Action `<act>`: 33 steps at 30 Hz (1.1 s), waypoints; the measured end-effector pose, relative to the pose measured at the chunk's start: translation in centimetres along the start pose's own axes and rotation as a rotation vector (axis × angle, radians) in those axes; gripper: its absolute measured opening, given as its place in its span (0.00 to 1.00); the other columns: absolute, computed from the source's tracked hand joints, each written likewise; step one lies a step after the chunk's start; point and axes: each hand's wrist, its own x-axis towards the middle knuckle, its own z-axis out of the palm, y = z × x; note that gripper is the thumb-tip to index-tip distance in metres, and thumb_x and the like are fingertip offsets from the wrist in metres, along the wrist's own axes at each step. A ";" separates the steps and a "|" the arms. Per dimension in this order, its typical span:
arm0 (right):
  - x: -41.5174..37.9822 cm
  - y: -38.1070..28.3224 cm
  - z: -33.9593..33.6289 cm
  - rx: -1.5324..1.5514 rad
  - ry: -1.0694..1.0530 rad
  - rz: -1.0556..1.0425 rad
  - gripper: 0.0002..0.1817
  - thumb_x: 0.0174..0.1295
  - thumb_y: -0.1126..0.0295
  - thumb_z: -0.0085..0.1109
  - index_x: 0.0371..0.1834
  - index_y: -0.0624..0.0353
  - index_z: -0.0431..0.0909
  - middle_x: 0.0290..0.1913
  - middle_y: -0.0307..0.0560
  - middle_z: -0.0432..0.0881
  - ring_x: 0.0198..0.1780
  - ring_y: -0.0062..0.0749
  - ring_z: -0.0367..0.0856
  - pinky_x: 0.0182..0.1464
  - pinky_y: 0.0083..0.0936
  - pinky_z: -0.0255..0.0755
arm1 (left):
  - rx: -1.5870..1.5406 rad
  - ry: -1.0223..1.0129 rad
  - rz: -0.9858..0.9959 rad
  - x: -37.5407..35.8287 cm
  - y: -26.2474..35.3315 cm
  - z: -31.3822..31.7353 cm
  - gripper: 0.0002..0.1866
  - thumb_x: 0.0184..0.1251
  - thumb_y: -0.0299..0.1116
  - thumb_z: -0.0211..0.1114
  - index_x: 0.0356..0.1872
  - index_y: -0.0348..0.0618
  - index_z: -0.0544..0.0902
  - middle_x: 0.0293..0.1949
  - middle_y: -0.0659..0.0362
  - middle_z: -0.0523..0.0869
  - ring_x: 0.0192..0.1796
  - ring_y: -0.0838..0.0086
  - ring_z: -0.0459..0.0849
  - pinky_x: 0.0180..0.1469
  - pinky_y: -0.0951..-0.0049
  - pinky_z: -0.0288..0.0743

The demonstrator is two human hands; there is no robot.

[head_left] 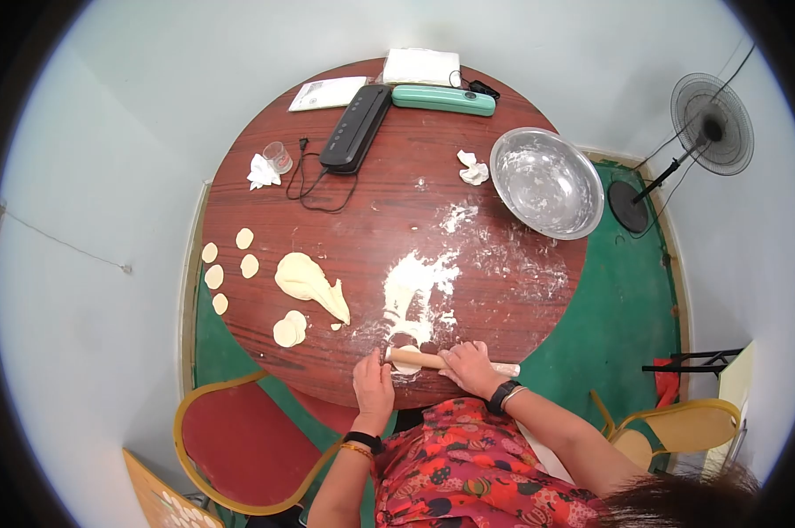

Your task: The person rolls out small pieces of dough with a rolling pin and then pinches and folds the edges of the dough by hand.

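A wooden rolling pin lies across a small flat dough round at the near edge of the round red-brown table. My right hand rests on top of the pin's middle and grips it. My left hand is at the pin's left end, fingers on the edge of the dough round. A patch of loose flour spreads just beyond the pin. A lump of dough lies to the left, with two stacked rolled rounds near it.
Several small dough rounds sit at the table's left edge. A steel bowl stands at the right. At the far side are a black device with cord, a green case, a glass and papers. Chairs flank me; a fan stands right.
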 end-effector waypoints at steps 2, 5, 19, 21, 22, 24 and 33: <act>-0.3 -0.5 0.1 -0.027 -0.060 -0.044 0.22 0.64 0.54 0.60 0.58 0.50 0.76 0.44 0.41 0.78 0.49 0.38 0.74 0.54 0.44 0.61 | 0.092 -0.055 0.027 0.6 -0.2 0.0 0.25 0.70 0.34 0.57 0.65 0.33 0.70 0.66 0.41 0.70 0.67 0.44 0.68 0.63 0.48 0.67; -0.7 -1.0 0.2 -0.035 -0.094 -0.019 0.24 0.65 0.54 0.59 0.62 0.48 0.75 0.44 0.41 0.77 0.49 0.39 0.74 0.55 0.43 0.61 | 0.184 -0.295 -0.039 1.1 -1.0 0.7 0.29 0.75 0.40 0.49 0.71 0.33 0.62 0.75 0.42 0.58 0.75 0.41 0.56 0.70 0.40 0.56; 3.1 0.4 -0.5 -0.060 -0.005 0.294 0.28 0.66 0.55 0.58 0.69 0.47 0.69 0.48 0.43 0.75 0.52 0.40 0.71 0.54 0.42 0.59 | 0.413 -0.239 -0.083 9.1 0.8 3.3 0.33 0.76 0.46 0.49 0.76 0.41 0.55 0.79 0.46 0.47 0.79 0.44 0.46 0.70 0.29 0.46; 3.1 0.7 -0.9 -0.037 0.026 0.254 0.30 0.64 0.54 0.60 0.69 0.47 0.69 0.48 0.42 0.75 0.51 0.40 0.71 0.53 0.42 0.60 | 0.441 -0.197 -0.067 10.0 1.0 3.6 0.34 0.75 0.45 0.52 0.76 0.41 0.55 0.79 0.46 0.47 0.79 0.45 0.47 0.70 0.30 0.47; 3.0 0.6 -1.2 -0.018 0.041 0.208 0.29 0.63 0.55 0.61 0.68 0.47 0.69 0.48 0.42 0.75 0.51 0.40 0.71 0.53 0.42 0.60 | 0.452 -0.182 -0.061 10.4 1.2 3.7 0.35 0.75 0.45 0.52 0.76 0.41 0.55 0.79 0.46 0.48 0.79 0.45 0.47 0.70 0.31 0.48; 2.4 0.6 -1.7 0.019 0.066 0.114 0.29 0.61 0.57 0.64 0.66 0.48 0.70 0.48 0.41 0.75 0.51 0.40 0.72 0.53 0.42 0.60 | 0.442 -0.170 -0.057 10.9 1.4 4.0 0.36 0.74 0.45 0.52 0.77 0.41 0.54 0.79 0.46 0.47 0.79 0.45 0.46 0.70 0.31 0.47; 1.5 2.3 -0.6 0.030 0.065 0.102 0.23 0.57 0.61 0.67 0.56 0.50 0.76 0.45 0.40 0.77 0.49 0.38 0.73 0.53 0.42 0.60 | -0.006 -0.008 0.202 5.8 -2.6 2.0 0.23 0.68 0.36 0.58 0.61 0.39 0.71 0.63 0.45 0.70 0.68 0.48 0.66 0.66 0.46 0.59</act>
